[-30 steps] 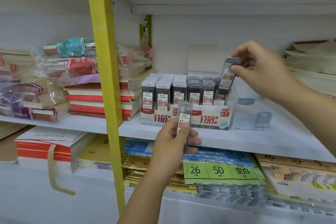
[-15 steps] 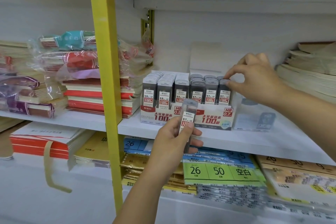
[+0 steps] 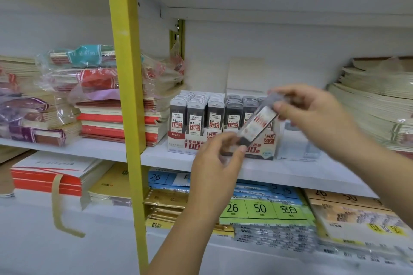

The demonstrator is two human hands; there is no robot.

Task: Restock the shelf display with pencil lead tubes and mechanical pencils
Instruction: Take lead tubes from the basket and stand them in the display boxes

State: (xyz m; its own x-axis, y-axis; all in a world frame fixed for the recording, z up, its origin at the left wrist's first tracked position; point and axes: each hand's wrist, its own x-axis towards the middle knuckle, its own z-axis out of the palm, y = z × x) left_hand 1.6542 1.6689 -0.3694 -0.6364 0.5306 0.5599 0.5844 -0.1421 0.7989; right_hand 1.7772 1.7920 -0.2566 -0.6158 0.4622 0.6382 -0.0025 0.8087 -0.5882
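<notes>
Nearest, the left hand [image 3: 214, 163] curls round the lower, dark end of a lead tube [image 3: 259, 123]. The tube leans up and rightward from there, its cap pinched between thumb and fingers of the right hand [image 3: 312, 116] — a two-handed hold that reads as a handover, so the right can carry it in by the cap. Blur hides the finer finger detail.

Just beyond both hands stands the display box [image 3: 192, 143] on the shelf board [image 3: 156, 156]. Its rows of tubes [image 3: 196, 114] stand upright with labels facing out and are tightly packed on the side away from the right hand. The rows behind the held tube are partly hidden, so I cannot tell where a gap lies.

A clear case [image 3: 297, 147] sits below the right wrist, just beside the box. Above the rows there is free height up to the upper shelf [image 3: 268, 6] — room to lower a tube straight down.
</notes>
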